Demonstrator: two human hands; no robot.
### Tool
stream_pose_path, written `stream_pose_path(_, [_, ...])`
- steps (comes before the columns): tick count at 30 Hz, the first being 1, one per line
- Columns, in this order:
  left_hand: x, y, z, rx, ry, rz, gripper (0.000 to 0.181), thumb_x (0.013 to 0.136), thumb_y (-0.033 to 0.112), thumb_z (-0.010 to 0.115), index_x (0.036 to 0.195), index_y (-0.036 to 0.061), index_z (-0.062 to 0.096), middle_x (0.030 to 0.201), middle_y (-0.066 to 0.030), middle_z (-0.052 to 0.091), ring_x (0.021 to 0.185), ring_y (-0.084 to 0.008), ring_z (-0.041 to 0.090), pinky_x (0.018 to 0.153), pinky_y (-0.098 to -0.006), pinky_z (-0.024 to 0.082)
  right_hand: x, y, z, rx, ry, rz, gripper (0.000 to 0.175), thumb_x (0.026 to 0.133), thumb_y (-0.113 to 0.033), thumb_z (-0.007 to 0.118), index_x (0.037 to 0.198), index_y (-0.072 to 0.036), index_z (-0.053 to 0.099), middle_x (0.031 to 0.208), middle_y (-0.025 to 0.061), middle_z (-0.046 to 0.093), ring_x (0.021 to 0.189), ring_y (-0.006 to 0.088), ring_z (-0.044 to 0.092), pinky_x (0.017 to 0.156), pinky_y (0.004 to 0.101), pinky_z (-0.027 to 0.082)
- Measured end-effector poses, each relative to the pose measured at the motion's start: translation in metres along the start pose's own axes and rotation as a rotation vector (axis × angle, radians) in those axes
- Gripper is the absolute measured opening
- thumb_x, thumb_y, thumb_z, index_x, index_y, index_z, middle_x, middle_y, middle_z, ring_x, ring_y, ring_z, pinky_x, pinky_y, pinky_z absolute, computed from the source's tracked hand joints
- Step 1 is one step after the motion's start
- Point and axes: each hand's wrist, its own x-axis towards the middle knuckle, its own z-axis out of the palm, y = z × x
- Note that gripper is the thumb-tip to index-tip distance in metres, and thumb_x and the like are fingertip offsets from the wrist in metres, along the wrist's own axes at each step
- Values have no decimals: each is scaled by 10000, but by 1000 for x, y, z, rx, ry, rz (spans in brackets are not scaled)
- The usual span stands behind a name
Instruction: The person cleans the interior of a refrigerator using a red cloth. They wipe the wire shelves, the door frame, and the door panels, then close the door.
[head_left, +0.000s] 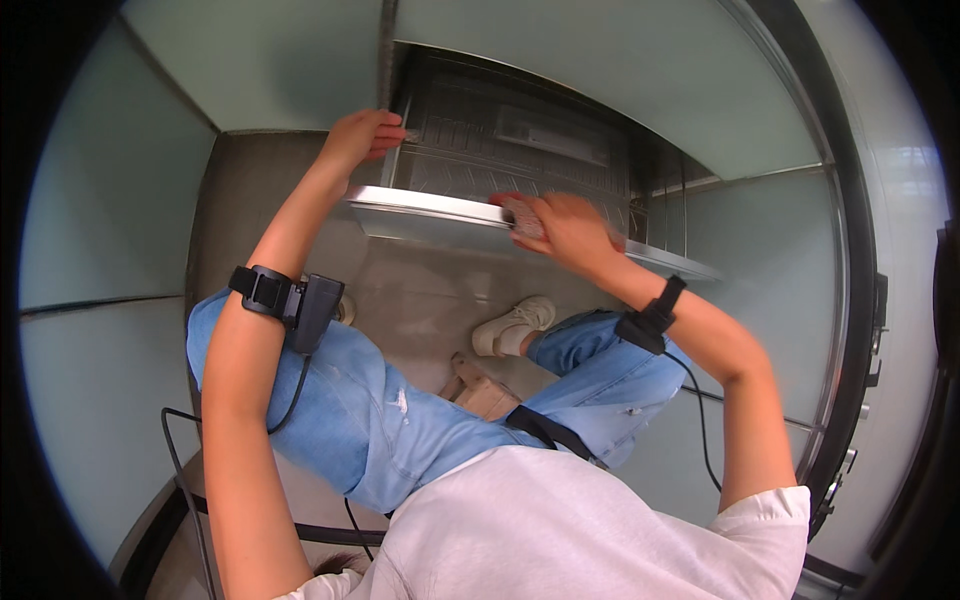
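Observation:
A drawer is pulled out of the cabinet, its front panel (427, 201) topped by a shiny metal edge. My right hand (576, 231) grips a rough, reddish-brown cloth or scrubbing pad (526, 217) against that top edge, toward the right half. The hand is slightly blurred. At the drawer's left side rail (391, 166) is my left hand (361, 139), fingers bent inward with the tips at the rail. A small greyish bit (411, 136) shows by those fingertips; whether they pinch it cannot be made out. Inside lies a dark, ribbed drawer bottom (465, 146).
Pale green cabinet panels (112, 202) surround me on the left, ahead and on the right. Between my legs stands a small wooden stool (484, 394) on the tiled floor (420, 289). Black cables (701, 416) hang from the bands on both forearms. A white countertop (892, 300) runs along the right.

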Motion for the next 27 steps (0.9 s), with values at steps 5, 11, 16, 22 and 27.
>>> stream_pose_path(5, [-1, 6, -6, -59, 37, 10, 346, 856, 286, 398, 1050, 45, 553, 982, -73, 620, 911, -153, 579, 812, -277, 415, 51, -41, 22, 33, 30, -16, 376, 692, -375, 639, 924, -89, 559, 706, 69, 530, 674, 235, 548, 581, 341, 430])
stream_pose_path(11, [-4, 7, -17, -103, 32, 91, 347, 851, 284, 407, 1032, 30, 558, 973, -83, 620, 905, -151, 581, 807, -276, 419, 103, -87, 52, -121, 65, 23, 338, 693, -380, 626, 820, -81, 532, 680, 53, 518, 659, 208, 543, 573, 320, 415])
stream_pose_path(16, [-3, 10, -23, -103, 55, 85, 339, 852, 278, 399, 1022, 33, 561, 965, -86, 620, 897, -152, 580, 799, -279, 420, 104, -94, 49, -107, 82, 28, 333, 710, -376, 612, 835, -77, 538, 696, 56, 528, 675, 217, 543, 602, 318, 413])
stream_pose_path(22, [2, 4, -21, 29, 2, 50, 342, 841, 304, 413, 1015, 52, 563, 945, -78, 622, 859, -153, 578, 765, -277, 423, 89, -80, 33, 94, 62, -30, 469, 692, -344, 636, 1059, -79, 516, 785, 86, 526, 739, 259, 533, 660, 350, 422])
stream_pose_path(27, [13, -2, -19, 204, -52, -60, 363, 846, 345, 407, 1056, 84, 548, 980, -68, 608, 884, -147, 568, 795, -285, 420, 41, -44, -2, 181, -139, 59, 566, 685, -300, 658, 1177, -110, 451, 916, 125, 518, 863, 308, 514, 723, 385, 426])
